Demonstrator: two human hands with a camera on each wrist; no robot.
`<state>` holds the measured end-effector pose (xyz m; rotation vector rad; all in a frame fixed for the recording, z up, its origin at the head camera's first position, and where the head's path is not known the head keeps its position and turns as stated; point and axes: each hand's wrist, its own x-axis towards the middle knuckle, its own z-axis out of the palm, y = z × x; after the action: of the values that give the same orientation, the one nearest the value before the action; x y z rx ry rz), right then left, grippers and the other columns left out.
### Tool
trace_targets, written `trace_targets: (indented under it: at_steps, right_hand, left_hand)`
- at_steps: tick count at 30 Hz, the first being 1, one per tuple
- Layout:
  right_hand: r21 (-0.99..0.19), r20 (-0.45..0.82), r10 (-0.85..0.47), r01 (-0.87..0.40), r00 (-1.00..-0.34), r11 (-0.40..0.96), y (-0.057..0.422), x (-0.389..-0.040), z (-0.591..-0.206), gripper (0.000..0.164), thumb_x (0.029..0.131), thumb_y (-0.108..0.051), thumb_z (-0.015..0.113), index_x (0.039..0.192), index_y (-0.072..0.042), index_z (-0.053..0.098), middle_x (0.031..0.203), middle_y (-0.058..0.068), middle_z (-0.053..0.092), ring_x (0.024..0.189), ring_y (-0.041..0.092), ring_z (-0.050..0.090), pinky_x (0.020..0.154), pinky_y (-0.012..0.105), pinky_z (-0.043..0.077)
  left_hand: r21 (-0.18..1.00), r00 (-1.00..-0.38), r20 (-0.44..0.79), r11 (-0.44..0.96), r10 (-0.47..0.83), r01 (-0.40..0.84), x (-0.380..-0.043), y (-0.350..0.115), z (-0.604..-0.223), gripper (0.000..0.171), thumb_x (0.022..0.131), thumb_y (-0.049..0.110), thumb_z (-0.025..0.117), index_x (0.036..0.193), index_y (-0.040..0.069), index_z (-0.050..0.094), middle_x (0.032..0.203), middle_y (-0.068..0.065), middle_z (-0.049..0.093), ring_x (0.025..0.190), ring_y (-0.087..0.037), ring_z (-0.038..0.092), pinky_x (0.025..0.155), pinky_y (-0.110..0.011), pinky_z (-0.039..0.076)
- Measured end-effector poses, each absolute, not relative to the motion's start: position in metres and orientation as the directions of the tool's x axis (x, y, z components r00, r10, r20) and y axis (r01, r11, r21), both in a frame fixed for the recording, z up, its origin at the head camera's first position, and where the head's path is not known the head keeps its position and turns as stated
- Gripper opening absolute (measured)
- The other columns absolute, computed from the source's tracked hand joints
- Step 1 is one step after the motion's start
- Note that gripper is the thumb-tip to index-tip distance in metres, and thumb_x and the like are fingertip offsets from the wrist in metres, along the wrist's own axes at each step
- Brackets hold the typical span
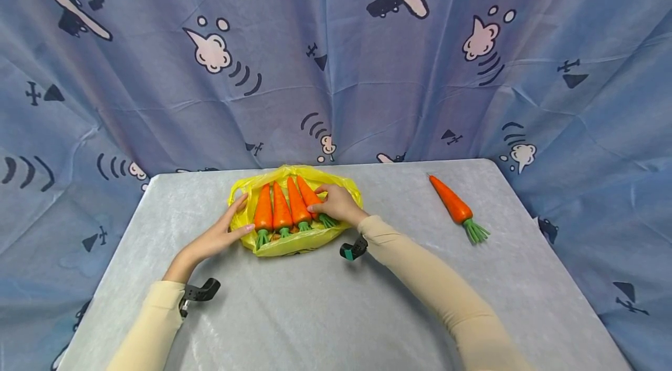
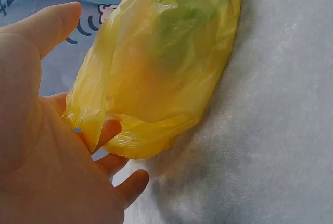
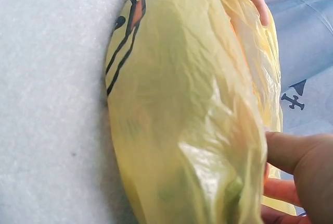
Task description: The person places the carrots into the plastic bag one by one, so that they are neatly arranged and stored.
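Note:
A yellow plastic bag [image 1: 294, 247] lies with its mouth spread, holding several orange carrots [image 1: 282, 207] side by side, green stems towards me. At its right side my right hand [image 1: 340, 205] pinches the rightmost carrot [image 1: 307, 189] between thumb and fingers. On the left, my left hand [image 1: 214, 238] touches the bag's edge with fingers spread. The left wrist view shows these fingers [image 2: 110, 133] partly behind the thin yellow film [image 2: 156, 73]. In the right wrist view the bag's side [image 3: 182, 104] hides most of the carrots and part of the right hand [image 3: 315, 177].
Another carrot [image 1: 452, 200] lies alone on the right of the grey-white table [image 1: 315, 312], stem pointing towards the near right. Behind the table hangs a blue curtain [image 1: 283, 27] printed with planes. Dark wrist devices [image 1: 202, 290] sit on both forearms.

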<state>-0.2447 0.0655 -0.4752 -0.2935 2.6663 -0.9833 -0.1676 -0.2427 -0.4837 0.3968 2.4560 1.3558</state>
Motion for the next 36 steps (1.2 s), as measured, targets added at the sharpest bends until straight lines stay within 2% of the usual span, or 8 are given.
trace_targets:
  at_steps: [24, 36]
  right_hand:
    - [-0.678, -0.187, -0.289, -0.090, -0.939, 0.730, 0.057, -0.244, -0.476, 0.056, 0.083, -0.036, 0.079, 0.128, -0.007, 0.063, 0.089, 0.006, 0.066, 0.074, 0.015, 0.055, 0.064, 0.021, 0.044]
    - [-0.697, -0.194, -0.298, -0.082, -0.934, 0.712, 0.056, -0.237, -0.479, 0.056, 0.084, -0.037, 0.078, 0.129, -0.008, 0.062, 0.080, 0.004, 0.058, 0.070, 0.014, 0.050, 0.060, 0.021, 0.039]
  left_hand:
    - [0.843, -0.919, -0.149, 0.532, 0.366, 0.075, -0.167, -0.243, -0.485, 0.084, 0.100, 0.036, 0.056, 0.160, 0.028, -0.002, 0.166, -0.022, 0.007, 0.152, -0.050, 0.002, 0.116, -0.075, 0.006]
    - [0.845, -0.917, -0.142, 0.529, 0.372, 0.084, -0.167, -0.243, -0.483, 0.084, 0.101, 0.037, 0.056, 0.160, 0.028, -0.003, 0.167, -0.020, 0.006, 0.153, -0.048, 0.002, 0.118, -0.073, 0.005]
